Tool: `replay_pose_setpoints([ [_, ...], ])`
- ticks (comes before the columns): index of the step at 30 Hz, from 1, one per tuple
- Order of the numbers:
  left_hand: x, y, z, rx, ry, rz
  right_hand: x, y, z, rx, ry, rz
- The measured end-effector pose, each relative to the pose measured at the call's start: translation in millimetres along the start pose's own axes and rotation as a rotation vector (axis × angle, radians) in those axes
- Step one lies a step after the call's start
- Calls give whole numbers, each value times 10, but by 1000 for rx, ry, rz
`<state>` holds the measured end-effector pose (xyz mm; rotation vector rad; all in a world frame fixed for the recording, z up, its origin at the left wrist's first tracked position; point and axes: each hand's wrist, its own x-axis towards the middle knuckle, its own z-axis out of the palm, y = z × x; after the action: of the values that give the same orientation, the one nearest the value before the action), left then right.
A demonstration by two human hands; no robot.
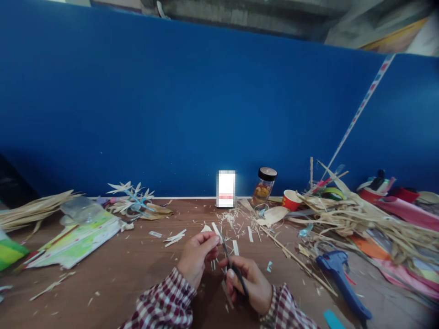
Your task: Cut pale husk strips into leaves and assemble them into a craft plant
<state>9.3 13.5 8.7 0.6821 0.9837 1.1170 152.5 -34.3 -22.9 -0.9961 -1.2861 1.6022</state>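
Observation:
My left hand [198,257] is closed in a pinch on a pale straw strip [216,230], held just above the brown table [130,274]. My right hand [248,283] grips a pair of black-handled scissors [232,265], fingers through the loops, with the blades pointing up and left toward the strip. Both wrists wear red checked sleeves. Small pale strip offcuts [175,237] lie on the table around and beyond my hands.
A blue glue gun [339,274] lies right of my hands. A glass jar [263,187], a red paper cup [291,200] and a tangle of dry straw [360,219] are at the back right. Printed paper sheets [75,242] and straw leaves [132,198] are on the left. A blue partition [206,105] backs the table.

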Motion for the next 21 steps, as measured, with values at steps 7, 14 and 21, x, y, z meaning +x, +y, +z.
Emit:
replay_pose_setpoints([
  [7, 13, -23, -8, -11, -12, 0, -16, 1, -7, 13, -31, 4],
  [14, 6, -19, 2, -2, -10, -13, -25, -24, 12, -7, -9, 26],
  [21, 2, 0, 15, 14, 11, -25, -32, -55, 21, -32, 5, 24],
])
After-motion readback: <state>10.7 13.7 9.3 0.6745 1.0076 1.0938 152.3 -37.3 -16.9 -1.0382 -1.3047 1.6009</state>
